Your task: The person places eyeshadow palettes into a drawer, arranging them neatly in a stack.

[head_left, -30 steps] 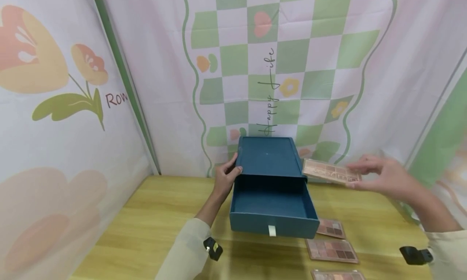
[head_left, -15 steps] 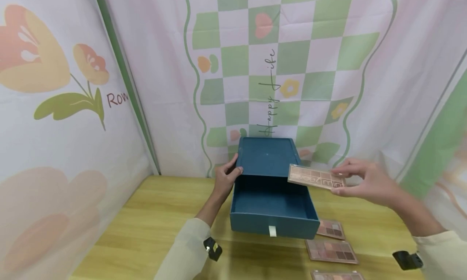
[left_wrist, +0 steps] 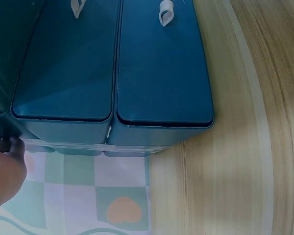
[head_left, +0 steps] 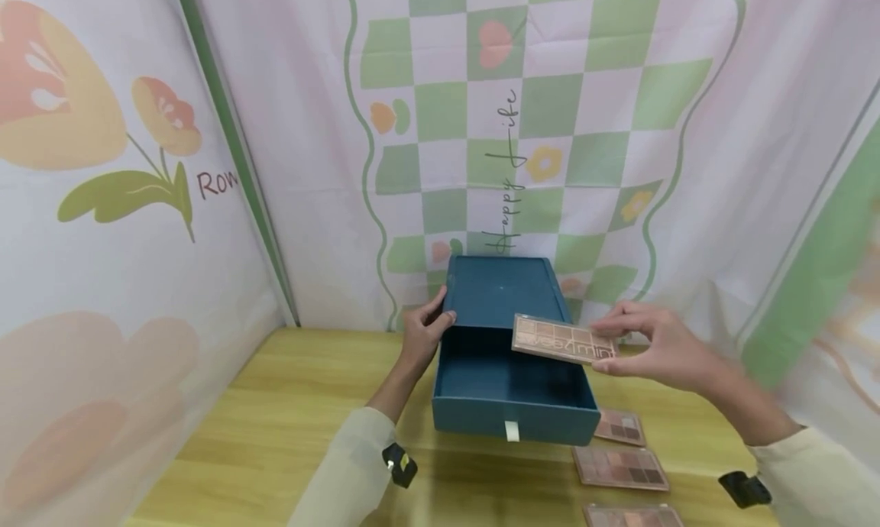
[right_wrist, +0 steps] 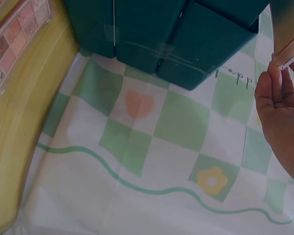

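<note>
A blue storage cabinet (head_left: 505,286) stands in the middle of the head view. Its top drawer (head_left: 474,416), with a white pull tab, is drawn out, and its visible inside is bare. My left hand (head_left: 419,340) grips the cabinet's left side, the thumb at the upper front edge. My right hand (head_left: 653,351) pinches the near end of an eyeshadow palette (head_left: 550,341) between thumb and fingers. That palette hovers slightly tilted over the drawer's right rear part. The right wrist view catches the palette's underside (right_wrist: 289,24) at its edge.
Several more eyeshadow palettes (head_left: 622,467) lie in a column on the wooden table (head_left: 309,405), right of the drawer. Lower closed drawers (left_wrist: 161,73) show in the left wrist view. A checked cloth backdrop (head_left: 495,130) hangs right behind the cabinet.
My right hand has carried the palette leftward from beside the cabinet to over the drawer. The left hand and the cabinet have stayed in place.
</note>
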`<state>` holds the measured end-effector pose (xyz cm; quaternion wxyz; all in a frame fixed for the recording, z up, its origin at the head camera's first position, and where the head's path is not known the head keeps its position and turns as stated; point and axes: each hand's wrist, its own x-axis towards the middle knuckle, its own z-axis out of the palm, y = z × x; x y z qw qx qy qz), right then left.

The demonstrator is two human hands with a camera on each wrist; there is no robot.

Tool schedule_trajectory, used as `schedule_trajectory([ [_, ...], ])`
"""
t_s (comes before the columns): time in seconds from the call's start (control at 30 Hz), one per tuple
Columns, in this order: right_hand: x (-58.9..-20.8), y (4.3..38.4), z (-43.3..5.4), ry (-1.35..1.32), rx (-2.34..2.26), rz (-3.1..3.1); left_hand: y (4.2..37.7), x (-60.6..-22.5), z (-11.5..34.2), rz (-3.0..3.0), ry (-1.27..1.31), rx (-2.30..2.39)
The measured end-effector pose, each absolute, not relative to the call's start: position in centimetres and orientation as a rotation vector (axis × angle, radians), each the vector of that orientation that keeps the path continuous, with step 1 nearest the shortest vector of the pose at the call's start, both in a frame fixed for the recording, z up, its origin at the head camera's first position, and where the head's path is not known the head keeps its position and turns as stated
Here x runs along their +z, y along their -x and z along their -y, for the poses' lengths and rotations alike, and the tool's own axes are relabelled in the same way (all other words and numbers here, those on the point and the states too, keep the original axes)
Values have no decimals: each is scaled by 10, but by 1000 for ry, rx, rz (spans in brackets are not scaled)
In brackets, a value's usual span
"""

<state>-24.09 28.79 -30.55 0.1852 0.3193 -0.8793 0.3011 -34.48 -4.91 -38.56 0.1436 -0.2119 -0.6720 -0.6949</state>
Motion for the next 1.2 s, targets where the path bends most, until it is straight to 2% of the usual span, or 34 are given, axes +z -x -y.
schedule_trajectory([
  [0.27, -310, 242, -270, -1029, 920, 2433, 346, -387, 49, 1935, 617, -2012],
  [1.2, -314, 248, -225, -1046, 818, 2575, 344, -386, 47, 1937, 592, -1983],
])
